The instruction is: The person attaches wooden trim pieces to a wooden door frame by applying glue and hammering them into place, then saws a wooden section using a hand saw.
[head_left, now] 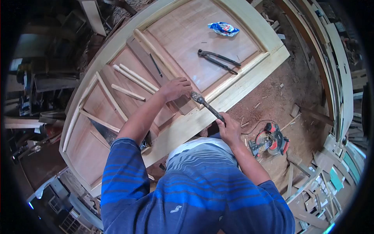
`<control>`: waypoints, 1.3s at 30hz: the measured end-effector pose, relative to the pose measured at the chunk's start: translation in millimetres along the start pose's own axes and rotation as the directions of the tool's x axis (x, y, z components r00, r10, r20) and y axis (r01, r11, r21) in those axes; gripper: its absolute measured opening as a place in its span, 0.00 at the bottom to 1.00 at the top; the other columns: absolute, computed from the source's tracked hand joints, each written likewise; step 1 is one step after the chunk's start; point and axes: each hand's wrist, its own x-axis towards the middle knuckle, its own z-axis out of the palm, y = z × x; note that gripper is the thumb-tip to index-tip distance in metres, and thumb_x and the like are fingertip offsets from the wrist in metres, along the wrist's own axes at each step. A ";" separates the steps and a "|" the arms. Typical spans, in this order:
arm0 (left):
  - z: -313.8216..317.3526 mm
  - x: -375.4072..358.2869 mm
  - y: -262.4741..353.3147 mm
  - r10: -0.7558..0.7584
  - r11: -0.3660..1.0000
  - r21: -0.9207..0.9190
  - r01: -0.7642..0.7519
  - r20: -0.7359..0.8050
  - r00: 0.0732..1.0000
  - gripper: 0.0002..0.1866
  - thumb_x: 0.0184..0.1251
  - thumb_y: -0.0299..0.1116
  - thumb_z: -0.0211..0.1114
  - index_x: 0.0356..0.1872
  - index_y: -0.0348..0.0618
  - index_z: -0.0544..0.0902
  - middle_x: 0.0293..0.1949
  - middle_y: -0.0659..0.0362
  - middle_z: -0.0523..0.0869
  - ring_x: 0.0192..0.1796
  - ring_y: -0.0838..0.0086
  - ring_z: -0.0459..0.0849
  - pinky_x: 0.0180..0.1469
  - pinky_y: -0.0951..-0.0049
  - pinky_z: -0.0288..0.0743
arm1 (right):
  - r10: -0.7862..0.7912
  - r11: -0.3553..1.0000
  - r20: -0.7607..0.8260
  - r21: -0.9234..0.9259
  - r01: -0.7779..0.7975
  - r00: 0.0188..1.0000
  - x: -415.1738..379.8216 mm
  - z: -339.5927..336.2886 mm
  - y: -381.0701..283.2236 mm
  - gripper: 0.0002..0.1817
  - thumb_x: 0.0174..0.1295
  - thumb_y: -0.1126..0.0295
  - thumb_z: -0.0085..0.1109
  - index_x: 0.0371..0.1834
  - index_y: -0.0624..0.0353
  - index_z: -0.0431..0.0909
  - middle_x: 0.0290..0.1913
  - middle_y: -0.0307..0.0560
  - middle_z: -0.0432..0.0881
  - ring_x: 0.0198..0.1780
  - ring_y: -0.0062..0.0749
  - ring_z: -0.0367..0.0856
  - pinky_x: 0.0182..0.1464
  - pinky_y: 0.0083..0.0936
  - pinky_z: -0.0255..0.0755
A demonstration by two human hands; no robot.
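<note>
My right hand (230,128) is wrapped around the handle of a hammer (210,109). The hammer's head lies over a rail of a wooden panelled door (194,124), right beside the fingertips of my left hand (176,89). That hand rests on the door's frame with its fingers curled together; whatever is between them is too small to make out. Black pincers (218,60) lie with their handles apart on the large panel. Above them is a crumpled blue-and-white packet (223,29). A thin dark stick, perhaps a pencil (156,64), lies beyond my left hand.
Loose wooden strips (127,92) lie across the door's narrower panels at left. A red-and-black power saw (269,140) stands on the dirt floor at right, its cord trailing. Long boards (338,70) lean along the right side, with scrap wood (317,199) piled below.
</note>
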 end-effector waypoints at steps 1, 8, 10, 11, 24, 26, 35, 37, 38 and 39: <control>1.9 -0.2 -2.8 0.003 1.000 -0.001 -0.003 -0.002 1.000 0.13 0.65 0.37 0.73 0.48 0.48 0.84 0.50 0.59 0.84 0.59 0.60 0.83 0.66 0.58 0.80 | 0.002 1.000 0.041 -0.025 -0.001 0.999 -0.5 2.9 6.9 0.14 0.81 0.58 0.65 0.59 0.53 0.85 0.39 0.54 0.92 0.39 0.58 0.92 0.41 0.48 0.84; 12.4 -3.4 -6.8 0.006 0.996 -0.085 -0.014 -0.097 0.995 0.12 0.66 0.37 0.73 0.47 0.48 0.83 0.50 0.59 0.84 0.60 0.59 0.83 0.66 0.58 0.80 | 0.090 0.989 0.113 -0.124 -0.076 0.990 14.9 1.6 15.0 0.14 0.80 0.60 0.67 0.61 0.54 0.84 0.39 0.56 0.91 0.39 0.59 0.92 0.41 0.50 0.83; 14.7 -3.5 -7.6 0.002 1.000 -0.021 -0.003 -0.068 0.998 0.12 0.66 0.37 0.73 0.47 0.48 0.83 0.50 0.59 0.84 0.60 0.60 0.83 0.66 0.58 0.80 | -0.032 0.999 0.018 -0.021 0.033 0.999 11.5 -4.9 8.2 0.14 0.79 0.60 0.68 0.59 0.54 0.85 0.36 0.55 0.90 0.37 0.60 0.91 0.40 0.51 0.82; 14.4 -2.6 -8.4 0.005 1.000 0.013 -0.004 -0.054 0.999 0.12 0.66 0.37 0.72 0.46 0.48 0.83 0.50 0.59 0.84 0.60 0.60 0.83 0.66 0.58 0.80 | -0.037 0.999 0.057 -0.031 0.039 0.998 8.7 -3.9 11.0 0.14 0.80 0.59 0.67 0.59 0.54 0.84 0.36 0.55 0.90 0.37 0.61 0.91 0.40 0.52 0.82; 5.5 1.5 -3.6 -0.027 0.999 -0.021 0.027 -0.001 1.000 0.12 0.67 0.37 0.72 0.47 0.47 0.83 0.49 0.58 0.84 0.62 0.59 0.83 0.68 0.57 0.80 | 0.128 0.956 0.273 -0.290 -0.046 0.953 7.3 9.3 21.8 0.17 0.82 0.53 0.62 0.61 0.52 0.81 0.39 0.62 0.90 0.41 0.66 0.91 0.43 0.59 0.81; 6.1 -1.3 -3.2 -0.042 0.997 -0.068 0.042 -0.001 0.999 0.12 0.67 0.37 0.72 0.46 0.47 0.83 0.49 0.58 0.84 0.62 0.58 0.83 0.68 0.57 0.80 | 0.166 0.958 0.254 -0.269 -0.096 0.953 9.5 8.0 22.5 0.17 0.82 0.53 0.62 0.61 0.53 0.81 0.40 0.62 0.91 0.41 0.66 0.91 0.43 0.58 0.82; 10.9 -1.2 -4.8 -0.051 0.997 -0.054 0.052 0.019 0.999 0.12 0.67 0.39 0.72 0.47 0.49 0.83 0.50 0.59 0.84 0.61 0.60 0.83 0.68 0.58 0.80 | 0.205 0.942 0.250 -0.312 -0.122 0.946 6.2 14.8 28.7 0.18 0.84 0.53 0.59 0.63 0.53 0.81 0.41 0.62 0.91 0.42 0.68 0.91 0.43 0.59 0.82; 12.9 -1.3 -8.0 -0.014 0.999 -0.042 0.012 -0.055 0.998 0.13 0.67 0.40 0.73 0.47 0.49 0.83 0.50 0.59 0.84 0.61 0.60 0.83 0.67 0.58 0.80 | 0.237 0.944 0.227 -0.283 -0.169 0.945 13.8 9.0 22.0 0.18 0.83 0.53 0.60 0.63 0.53 0.81 0.40 0.62 0.91 0.41 0.68 0.91 0.43 0.59 0.82; 16.6 -2.8 -8.3 0.003 0.999 -0.042 -0.007 -0.089 0.996 0.13 0.67 0.40 0.73 0.47 0.48 0.83 0.50 0.60 0.85 0.60 0.60 0.83 0.67 0.58 0.81 | 0.151 0.971 0.156 -0.209 -0.117 0.976 10.4 3.7 16.2 0.18 0.83 0.53 0.60 0.62 0.53 0.81 0.41 0.63 0.91 0.42 0.68 0.91 0.43 0.59 0.82; 19.4 -4.4 -6.5 0.007 1.000 -0.022 -0.009 -0.088 0.996 0.13 0.67 0.40 0.73 0.47 0.48 0.84 0.50 0.60 0.85 0.60 0.60 0.83 0.67 0.58 0.81 | 0.104 0.988 0.140 -0.127 -0.087 0.985 5.3 1.5 14.5 0.18 0.83 0.53 0.60 0.63 0.53 0.81 0.41 0.63 0.91 0.42 0.68 0.91 0.43 0.59 0.82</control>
